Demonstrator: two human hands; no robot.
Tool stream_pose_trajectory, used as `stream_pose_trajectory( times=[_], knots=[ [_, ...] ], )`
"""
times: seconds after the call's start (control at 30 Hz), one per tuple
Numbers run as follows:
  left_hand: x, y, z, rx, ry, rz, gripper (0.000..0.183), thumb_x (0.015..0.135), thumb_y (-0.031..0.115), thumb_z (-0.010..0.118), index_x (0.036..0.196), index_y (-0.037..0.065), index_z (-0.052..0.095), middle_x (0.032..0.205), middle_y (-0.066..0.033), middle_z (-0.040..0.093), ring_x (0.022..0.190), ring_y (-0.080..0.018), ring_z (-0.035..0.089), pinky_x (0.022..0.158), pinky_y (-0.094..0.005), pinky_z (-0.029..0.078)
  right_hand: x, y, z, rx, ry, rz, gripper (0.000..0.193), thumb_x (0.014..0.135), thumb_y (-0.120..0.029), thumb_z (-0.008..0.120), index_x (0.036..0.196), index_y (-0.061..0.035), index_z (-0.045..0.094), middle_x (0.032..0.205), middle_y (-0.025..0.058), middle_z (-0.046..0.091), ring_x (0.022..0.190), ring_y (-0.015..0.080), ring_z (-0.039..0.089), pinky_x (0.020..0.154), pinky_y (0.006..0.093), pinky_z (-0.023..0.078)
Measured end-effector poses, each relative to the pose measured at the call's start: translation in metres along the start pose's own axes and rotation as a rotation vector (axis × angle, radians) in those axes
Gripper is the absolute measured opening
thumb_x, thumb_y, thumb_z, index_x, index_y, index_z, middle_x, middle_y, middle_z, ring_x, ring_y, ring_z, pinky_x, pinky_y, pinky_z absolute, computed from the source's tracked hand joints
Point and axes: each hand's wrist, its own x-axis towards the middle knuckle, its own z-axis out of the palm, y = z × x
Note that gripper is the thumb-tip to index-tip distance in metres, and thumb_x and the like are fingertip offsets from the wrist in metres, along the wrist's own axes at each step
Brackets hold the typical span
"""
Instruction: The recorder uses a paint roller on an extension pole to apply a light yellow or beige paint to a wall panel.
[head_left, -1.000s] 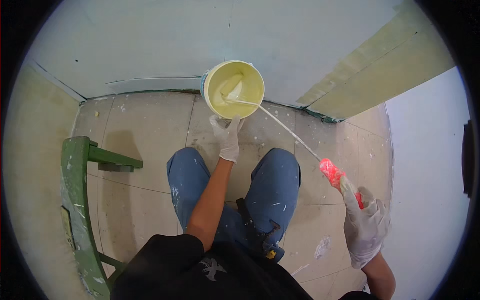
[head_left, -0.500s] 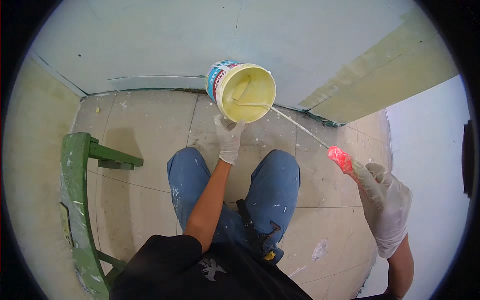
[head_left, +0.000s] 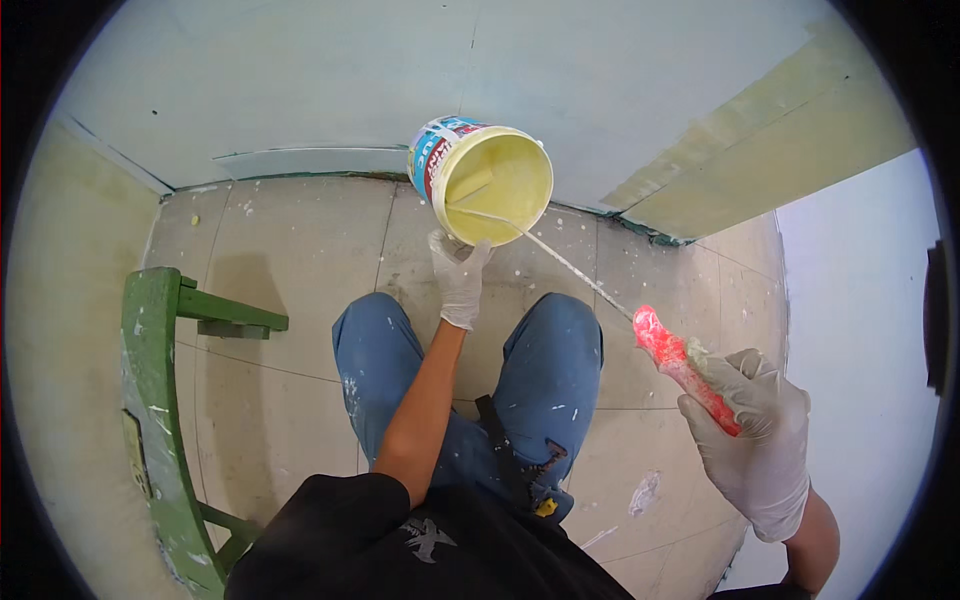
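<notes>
Tilted toward me, a paint bucket (head_left: 432, 160) with yellow paint coating its inside rests by the foot of the wall. My gloved left hand (head_left: 460, 280) grips the bucket's near lower rim, its fingers partly hidden beneath. In my gloved right hand (head_left: 755, 440) is the red handle of a paint roller (head_left: 662, 338), pinched between thumb and fingers. The roller's long thin rod runs over the bucket's rim, and its yellow roller head (head_left: 472, 186) lies inside against the bucket wall.
A green paint-spattered wooden stool (head_left: 150, 370) stands at the left. Ahead is a pale wall (head_left: 300, 90), with a yellowish painted strip (head_left: 770, 140) on the right. My bent knees flank my left forearm. Paint spots mark the tiled floor (head_left: 300, 330).
My right hand has turned and shifted slightly left and down, showing more of the red handle. The roller head has moved inside the bucket. My left hand keeps its grip.
</notes>
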Motion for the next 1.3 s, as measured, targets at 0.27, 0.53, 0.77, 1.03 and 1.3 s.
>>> stream_pose_trajectory(
  times=[0.27, 0.53, 0.77, 1.03, 1.3],
  knots=[
    [-0.004, 0.0, -0.003, 0.024, -0.001, 0.013, 0.043, 0.08, -0.007, 0.068, 0.11, 0.004, 0.039, 0.109, -0.01, 0.055, 0.098, -0.0182, 0.06, 0.083, -0.0331, 0.058, 0.013, -0.004, -0.015, 0.182, -0.098, 0.249, 0.04, 0.071, 0.001, 0.072, 0.111, 0.0029, 0.069, 0.075, 0.0086, 0.059, 0.064, 0.0124, 0.053, 0.06, 0.0257, 0.043],
    [-0.007, -0.007, -0.015, 0.044, -0.033, -0.061, 0.045, 0.083, -0.01, 0.062, 0.115, 0.007, 0.035, 0.118, -0.0125, 0.055, 0.108, -0.0225, 0.059, 0.091, -0.0414, 0.056, 0.024, 0.026, -0.014, 0.557, -0.242, 0.625, 0.035, 0.079, -0.006, 0.071, 0.111, 0.0054, 0.068, 0.071, 0.0026, 0.062, 0.055, 0.006, 0.047, 0.05, 0.0234, 0.039],
    [-0.004, 0.006, -0.012, -0.033, -0.029, -0.011, 0.046, 0.083, -0.01, 0.062, 0.118, 0.006, 0.037, 0.121, -0.0127, 0.052, 0.109, -0.0231, 0.058, 0.091, -0.0422, 0.056, 0.008, 0.076, 0.015, 1.089, -0.279, 0.872, 0.034, 0.088, -0.012, 0.066, 0.115, 0.0086, 0.064, 0.074, 0.0059, 0.061, 0.042, 0.0044, 0.039, 0.036, 0.0209, 0.024],
    [0.007, 0.026, -0.001, -0.137, -0.004, 0.022, 0.054, 0.085, -0.007, 0.061, 0.127, 0.01, 0.032, 0.132, -0.0112, 0.042, 0.118, -0.0262, 0.053, 0.099, -0.0491, 0.051, -0.018, 0.08, 0.042, 1.325, -0.242, 0.964, 0.035, 0.092, -0.013, 0.061, 0.12, 0.0083, 0.059, 0.08, 0.0121, 0.065, 0.04, 0.0055, 0.041, 0.034, 0.0206, 0.026],
    [0.015, 0.032, -0.002, -0.101, 0.073, -0.034, 0.049, 0.084, -0.006, 0.064, 0.117, 0.012, 0.032, 0.123, -0.0122, 0.047, 0.112, -0.0243, 0.056, 0.098, -0.049, 0.052, -0.048, 0.071, 0.035, 1.267, -0.188, 0.998, 0.029, 0.092, -0.012, 0.06, 0.113, 0.0079, 0.062, 0.074, 0.0097, 0.063, 0.039, 0.0056, 0.04, 0.034, 0.0215, 0.026]
  ],
)
